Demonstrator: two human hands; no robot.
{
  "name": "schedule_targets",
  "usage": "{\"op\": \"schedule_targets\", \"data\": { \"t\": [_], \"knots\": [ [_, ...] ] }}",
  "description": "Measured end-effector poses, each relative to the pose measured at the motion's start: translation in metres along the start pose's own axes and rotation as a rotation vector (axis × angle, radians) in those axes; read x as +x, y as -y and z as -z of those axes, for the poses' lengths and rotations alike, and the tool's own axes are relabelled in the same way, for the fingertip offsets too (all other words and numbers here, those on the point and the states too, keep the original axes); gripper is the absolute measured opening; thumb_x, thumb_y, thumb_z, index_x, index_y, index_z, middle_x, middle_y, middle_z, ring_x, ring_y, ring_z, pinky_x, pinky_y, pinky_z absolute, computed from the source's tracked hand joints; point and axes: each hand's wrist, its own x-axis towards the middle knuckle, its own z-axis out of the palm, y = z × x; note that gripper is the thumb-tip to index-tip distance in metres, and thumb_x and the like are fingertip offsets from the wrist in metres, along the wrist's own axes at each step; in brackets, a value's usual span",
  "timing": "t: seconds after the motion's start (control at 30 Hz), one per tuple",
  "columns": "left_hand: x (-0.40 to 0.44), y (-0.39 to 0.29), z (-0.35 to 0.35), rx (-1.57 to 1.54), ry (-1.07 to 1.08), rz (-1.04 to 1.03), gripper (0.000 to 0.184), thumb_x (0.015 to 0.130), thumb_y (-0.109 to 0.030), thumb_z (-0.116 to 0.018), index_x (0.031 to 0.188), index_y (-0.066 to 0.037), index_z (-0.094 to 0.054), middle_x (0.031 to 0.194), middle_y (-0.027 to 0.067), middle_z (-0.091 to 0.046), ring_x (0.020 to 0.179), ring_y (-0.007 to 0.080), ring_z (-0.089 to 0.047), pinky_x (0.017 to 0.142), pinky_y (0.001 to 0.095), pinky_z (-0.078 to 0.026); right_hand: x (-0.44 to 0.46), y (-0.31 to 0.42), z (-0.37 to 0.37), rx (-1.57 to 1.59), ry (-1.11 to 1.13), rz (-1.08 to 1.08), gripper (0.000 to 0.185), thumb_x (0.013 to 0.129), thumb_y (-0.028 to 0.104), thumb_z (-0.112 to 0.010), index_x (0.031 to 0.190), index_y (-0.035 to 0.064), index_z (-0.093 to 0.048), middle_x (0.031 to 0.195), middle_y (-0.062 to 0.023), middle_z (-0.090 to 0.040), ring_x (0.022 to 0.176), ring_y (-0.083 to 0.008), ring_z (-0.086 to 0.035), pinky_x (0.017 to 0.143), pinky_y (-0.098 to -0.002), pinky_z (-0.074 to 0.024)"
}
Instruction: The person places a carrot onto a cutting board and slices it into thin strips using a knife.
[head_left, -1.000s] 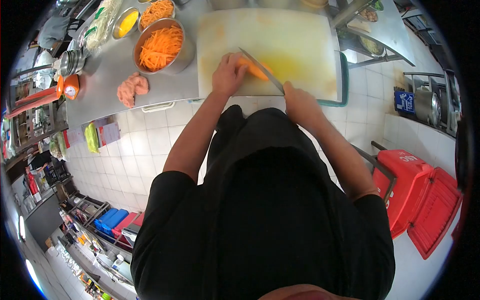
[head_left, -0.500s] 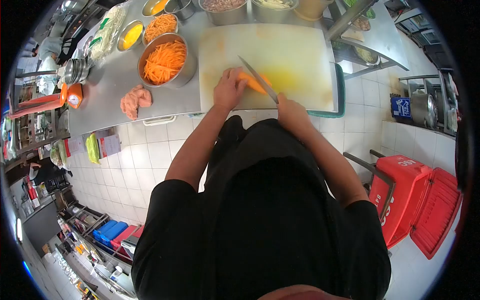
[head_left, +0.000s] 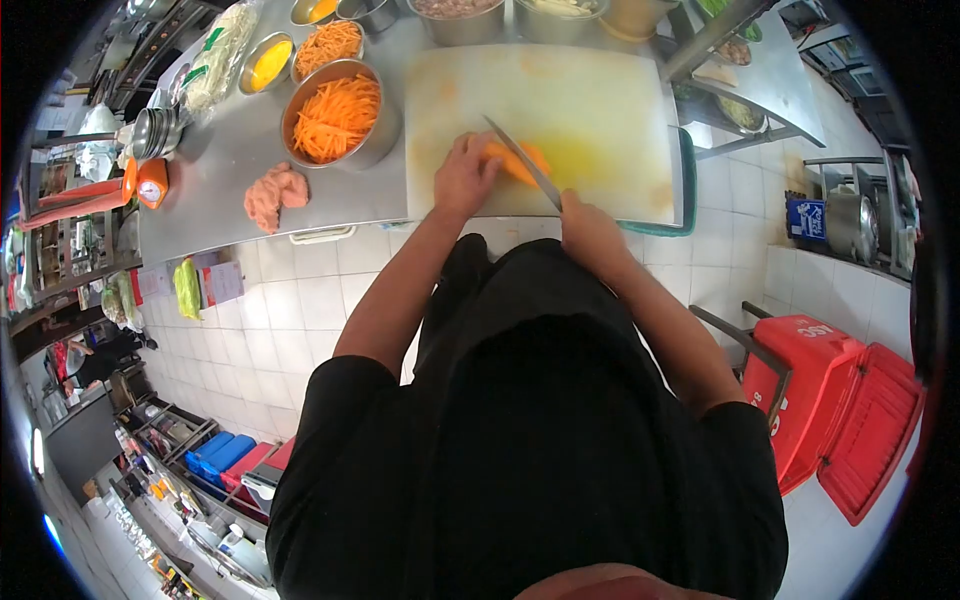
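On the white cutting board (head_left: 620, 100), a peeled carrot (head_left: 518, 163) lies at the front, with a yellow stain around it. My left hand (head_left: 466, 174) holds its left end, fingers curled and pressed together. My right hand (head_left: 592, 232) is closed around the handle of a kitchen knife (head_left: 541, 179). The blade slants up and left across the carrot, its tip pointing away from me. Whether the edge has gone into the carrot I cannot tell.
Left of the board stands a steel bowl of carrot strips (head_left: 337, 118); a crumpled pink cloth (head_left: 275, 197) lies nearer the edge. Smaller bowls, one with a yellow content (head_left: 270, 65), sit behind. Bowls line the board's back. A red bin (head_left: 800, 390) stands at right.
The whole view has shifted slightly. Both hands, the knife and the carrot stay in nearly the same place on the board.
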Motion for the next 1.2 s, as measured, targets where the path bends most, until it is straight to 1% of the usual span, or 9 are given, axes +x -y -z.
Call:
{"op": "schedule_targets", "data": {
  "t": [0.17, 0.3, 0.4, 0.67, 0.77, 0.87, 0.97, 1.1, 1.2],
  "knots": [
    [0.002, 0.002, -0.001, -0.023, -0.002, -0.049, 0.045, 0.096, -0.036, -0.067, 0.137, -0.020, -0.057, 0.135, 0.0123, -0.058, 0.117, 0.0350, -0.063, 0.092, 0.0470, -0.056, 0.015, -0.006, -0.021, 0.014, -0.012, 0.007, 0.015, 0.099, 0.013, -0.052, 0.107, 0.0016, -0.050, 0.086, -0.0271, -0.069, 0.085, -0.0482, -0.068, 0.077, -0.0614, -0.0502],
    [-0.003, 0.002, 0.000, -0.014, -0.053, -0.071, 0.046, 0.096, -0.036, -0.067, 0.138, -0.020, -0.056, 0.135, 0.0128, -0.058, 0.117, 0.0351, -0.063, 0.092, 0.0469, -0.055, 0.004, -0.001, -0.005, 0.007, -0.066, 0.041, 0.015, 0.098, 0.013, -0.052, 0.107, 0.0017, -0.050, 0.086, -0.0265, -0.069, 0.085, -0.0476, -0.068, 0.077, -0.0612, -0.0502],
    [-0.001, 0.001, -0.002, -0.008, -0.035, -0.042, 0.047, 0.096, -0.036, -0.067, 0.139, -0.020, -0.056, 0.135, 0.0132, -0.058, 0.118, 0.0354, -0.063, 0.092, 0.0471, -0.055, -0.009, 0.020, 0.033, -0.002, 0.045, -0.039, 0.019, 0.096, 0.008, -0.049, 0.113, 0.0021, -0.050, 0.095, -0.0266, -0.071, 0.093, -0.0468, -0.070, 0.084, -0.0586, -0.0526],
    [-0.003, 0.003, -0.003, -0.003, -0.093, -0.113, 0.047, 0.096, -0.037, -0.067, 0.139, -0.021, -0.056, 0.135, 0.0132, -0.058, 0.116, 0.0365, -0.063, 0.091, 0.0476, -0.056, -0.012, 0.018, 0.029, -0.046, 0.030, -0.001, 0.013, 0.097, 0.008, -0.050, 0.108, 0.0021, -0.049, 0.087, -0.0256, -0.069, 0.087, -0.0476, -0.068, 0.078, -0.0601, -0.0515],
    [-0.001, -0.003, -0.001, 0.027, -0.058, -0.050, 0.043, 0.096, -0.030, -0.067, 0.137, -0.019, -0.057, 0.131, 0.0134, -0.059, 0.104, 0.0321, -0.068, 0.089, 0.0435, -0.056, -0.006, 0.013, 0.020, -0.025, -0.008, 0.010, 0.012, 0.096, 0.007, -0.051, 0.107, 0.0019, -0.049, 0.086, -0.0261, -0.069, 0.085, -0.0486, -0.067, 0.077, -0.0608, -0.0510],
    [0.000, -0.004, 0.001, 0.026, -0.061, -0.054, 0.043, 0.096, -0.030, -0.067, 0.136, -0.019, -0.057, 0.131, 0.0129, -0.059, 0.104, 0.0318, -0.068, 0.088, 0.0437, -0.056, 0.014, 0.005, -0.014, -0.011, 0.007, -0.014, 0.013, 0.097, 0.009, -0.050, 0.108, 0.0020, -0.050, 0.088, -0.0267, -0.069, 0.087, -0.0484, -0.067, 0.078, -0.0613, -0.0505],
    [-0.001, -0.006, 0.007, -0.025, 0.049, 0.035, 0.047, 0.096, -0.038, -0.066, 0.139, -0.021, -0.056, 0.136, 0.0128, -0.057, 0.115, 0.0349, -0.064, 0.090, 0.0473, -0.056, 0.019, 0.002, -0.023, 0.006, -0.015, -0.020, 0.014, 0.098, 0.011, -0.052, 0.108, 0.0021, -0.051, 0.089, -0.0272, -0.069, 0.089, -0.0483, -0.067, 0.079, -0.0616, -0.0500],
    [-0.003, 0.007, -0.004, 0.012, -0.056, -0.074, 0.046, 0.096, -0.037, -0.066, 0.138, -0.021, -0.056, 0.136, 0.0132, -0.057, 0.113, 0.0347, -0.065, 0.090, 0.0468, -0.056, 0.012, 0.003, -0.014, -0.004, -0.033, -0.038, 0.017, 0.099, 0.015, -0.054, 0.109, 0.0022, -0.050, 0.089, -0.0266, -0.069, 0.087, -0.0482, -0.068, 0.078, -0.0611, -0.0501],
    [-0.004, 0.004, -0.005, 0.037, -0.106, -0.110, 0.043, 0.096, -0.033, -0.067, 0.136, -0.020, -0.056, 0.133, 0.0128, -0.059, 0.108, 0.0354, -0.067, 0.089, 0.0459, -0.056, -0.005, 0.022, 0.017, -0.040, 0.052, -0.055, 0.019, 0.097, 0.009, -0.047, 0.115, 0.0026, -0.049, 0.096, -0.0275, -0.071, 0.094, -0.0471, -0.070, 0.085, -0.0596, -0.0529]
  ]
}}
